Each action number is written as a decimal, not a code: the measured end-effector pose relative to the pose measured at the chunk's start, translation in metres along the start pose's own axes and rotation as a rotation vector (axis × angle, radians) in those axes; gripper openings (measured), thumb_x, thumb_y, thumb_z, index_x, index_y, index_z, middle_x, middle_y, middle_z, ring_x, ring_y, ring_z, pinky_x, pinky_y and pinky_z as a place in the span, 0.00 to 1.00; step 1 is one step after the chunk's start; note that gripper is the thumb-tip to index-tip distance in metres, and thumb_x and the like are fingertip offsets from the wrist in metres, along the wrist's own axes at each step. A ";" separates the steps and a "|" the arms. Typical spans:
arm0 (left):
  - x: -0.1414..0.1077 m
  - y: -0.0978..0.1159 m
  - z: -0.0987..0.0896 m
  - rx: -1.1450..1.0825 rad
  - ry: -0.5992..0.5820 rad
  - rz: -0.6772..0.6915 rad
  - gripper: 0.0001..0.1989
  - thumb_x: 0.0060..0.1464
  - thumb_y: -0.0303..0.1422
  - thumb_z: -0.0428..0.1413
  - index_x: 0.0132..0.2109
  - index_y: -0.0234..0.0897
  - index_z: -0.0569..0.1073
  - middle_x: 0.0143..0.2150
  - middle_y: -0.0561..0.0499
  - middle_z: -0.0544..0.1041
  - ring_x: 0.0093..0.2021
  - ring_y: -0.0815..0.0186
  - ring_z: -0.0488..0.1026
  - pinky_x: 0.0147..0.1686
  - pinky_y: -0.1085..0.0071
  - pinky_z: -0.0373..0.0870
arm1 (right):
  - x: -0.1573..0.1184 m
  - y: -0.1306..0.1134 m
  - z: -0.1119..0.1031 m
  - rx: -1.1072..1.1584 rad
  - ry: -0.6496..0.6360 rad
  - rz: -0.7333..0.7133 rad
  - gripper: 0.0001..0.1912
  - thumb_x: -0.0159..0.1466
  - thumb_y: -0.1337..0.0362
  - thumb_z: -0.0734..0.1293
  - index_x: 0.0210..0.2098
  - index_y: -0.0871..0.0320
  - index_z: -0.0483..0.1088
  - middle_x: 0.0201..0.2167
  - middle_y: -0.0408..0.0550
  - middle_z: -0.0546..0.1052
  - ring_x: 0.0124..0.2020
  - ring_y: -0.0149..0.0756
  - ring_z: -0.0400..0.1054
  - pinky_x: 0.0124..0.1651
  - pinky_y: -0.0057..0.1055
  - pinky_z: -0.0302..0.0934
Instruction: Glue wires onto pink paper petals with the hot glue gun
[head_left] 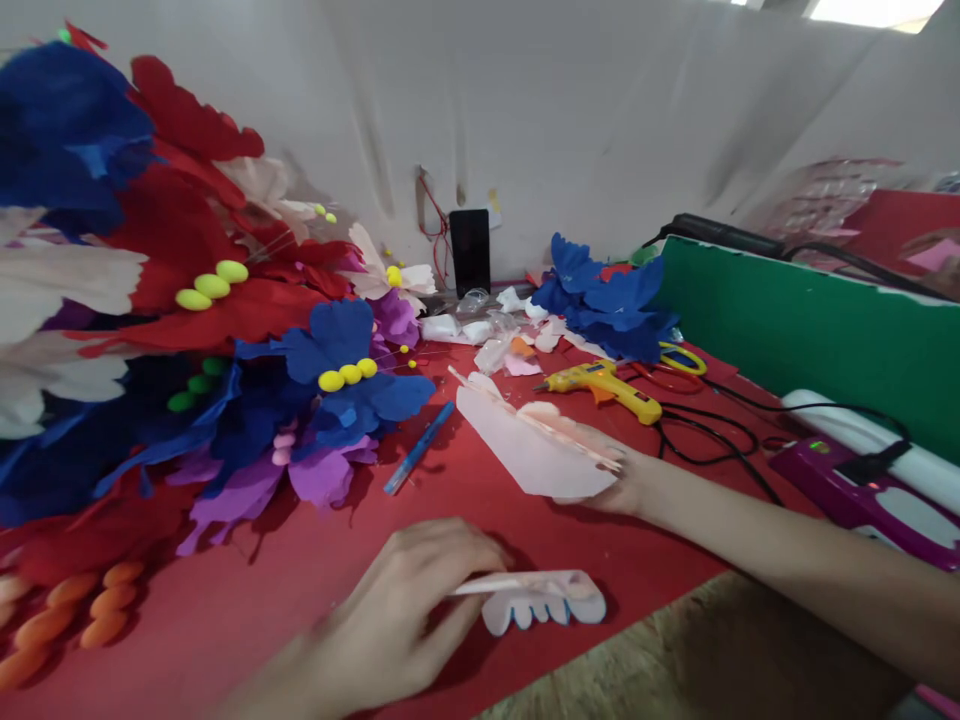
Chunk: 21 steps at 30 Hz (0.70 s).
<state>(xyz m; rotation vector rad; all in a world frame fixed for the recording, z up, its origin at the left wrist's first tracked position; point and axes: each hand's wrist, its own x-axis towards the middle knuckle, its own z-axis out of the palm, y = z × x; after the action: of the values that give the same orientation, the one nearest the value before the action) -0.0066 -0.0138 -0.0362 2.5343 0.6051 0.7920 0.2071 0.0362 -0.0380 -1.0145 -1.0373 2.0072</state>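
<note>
Near the front edge of the red table, my left hand [427, 600] is closed on a pale folded paper cutout [559, 598]. Its lower edge is scalloped and outlined in blue. Farther away and to the right, my right hand [626, 475] grips a larger pale paper piece [525, 440], with one straight-cut side and a wavy upper edge. Most of my right fingers are hidden by that paper. A blue pen [418, 448] lies on the table between the paper flowers and the larger paper piece.
Blue, red, white and purple paper butterflies [341, 375] crowd the left side. A yellow glue gun [604, 388] with a black cord lies beyond my right hand, near yellow-handled scissors [682, 358]. A green panel [810, 340] and purple power strip [862, 495] are on the right. A phone [470, 252] leans at the wall.
</note>
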 end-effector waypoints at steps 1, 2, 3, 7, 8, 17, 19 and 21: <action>0.001 0.000 -0.001 -0.042 -0.020 -0.021 0.11 0.54 0.22 0.45 0.40 0.38 0.69 0.40 0.48 0.77 0.41 0.65 0.74 0.39 0.73 0.70 | -0.001 0.001 0.003 -0.011 -0.014 0.012 0.15 0.64 0.57 0.60 0.42 0.63 0.66 0.35 0.46 0.71 0.31 0.27 0.67 0.32 0.29 0.65; 0.003 0.000 -0.002 -0.076 -0.031 -0.050 0.11 0.54 0.22 0.46 0.39 0.38 0.70 0.42 0.47 0.76 0.44 0.64 0.73 0.41 0.72 0.70 | -0.001 0.002 0.005 -0.024 -0.024 0.023 0.14 0.64 0.57 0.60 0.41 0.63 0.66 0.33 0.45 0.71 0.29 0.26 0.66 0.31 0.27 0.64; 0.003 0.000 -0.003 -0.107 -0.043 -0.080 0.12 0.54 0.22 0.47 0.39 0.38 0.72 0.44 0.46 0.75 0.46 0.63 0.72 0.42 0.71 0.70 | -0.002 0.002 0.008 -0.040 -0.031 0.030 0.13 0.63 0.58 0.61 0.40 0.63 0.66 0.31 0.45 0.72 0.26 0.25 0.66 0.28 0.25 0.63; 0.003 -0.001 -0.004 -0.192 -0.087 -0.155 0.11 0.54 0.24 0.48 0.37 0.37 0.74 0.38 0.46 0.72 0.37 0.65 0.73 0.32 0.75 0.72 | 0.000 0.001 0.011 -0.126 0.018 -0.035 0.10 0.58 0.61 0.65 0.36 0.61 0.66 0.26 0.42 0.71 0.21 0.22 0.63 0.23 0.20 0.59; 0.002 0.000 -0.003 -0.190 -0.093 -0.156 0.11 0.54 0.24 0.48 0.36 0.37 0.74 0.36 0.47 0.72 0.34 0.65 0.73 0.30 0.75 0.72 | 0.000 0.001 0.011 -0.156 0.052 -0.079 0.10 0.58 0.60 0.65 0.36 0.61 0.66 0.26 0.41 0.71 0.21 0.21 0.63 0.23 0.20 0.58; 0.001 0.001 -0.004 -0.084 -0.078 -0.069 0.12 0.51 0.22 0.47 0.34 0.38 0.73 0.49 0.42 0.71 0.50 0.57 0.71 0.40 0.67 0.74 | 0.002 -0.021 0.003 -0.664 0.220 -0.326 0.04 0.57 0.65 0.65 0.31 0.60 0.66 0.25 0.40 0.69 0.25 0.25 0.62 0.27 0.23 0.58; -0.001 -0.001 -0.004 -0.076 -0.080 -0.045 0.13 0.51 0.21 0.47 0.36 0.39 0.73 0.58 0.42 0.65 0.57 0.57 0.65 0.47 0.65 0.71 | 0.016 -0.031 -0.002 -0.809 0.257 -0.334 0.03 0.58 0.67 0.64 0.32 0.61 0.67 0.27 0.41 0.69 0.27 0.26 0.64 0.31 0.26 0.61; -0.002 -0.002 -0.004 -0.076 -0.098 -0.060 0.13 0.51 0.21 0.47 0.37 0.39 0.73 0.60 0.44 0.63 0.59 0.58 0.62 0.49 0.64 0.69 | 0.036 -0.044 -0.007 -0.944 0.294 -0.338 0.08 0.61 0.65 0.63 0.37 0.63 0.67 0.34 0.45 0.71 0.34 0.29 0.66 0.38 0.31 0.64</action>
<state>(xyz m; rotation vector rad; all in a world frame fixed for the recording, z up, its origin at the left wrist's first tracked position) -0.0109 -0.0125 -0.0354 2.4574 0.6047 0.6534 0.2038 0.0889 -0.0149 -1.4062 -1.8828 1.0108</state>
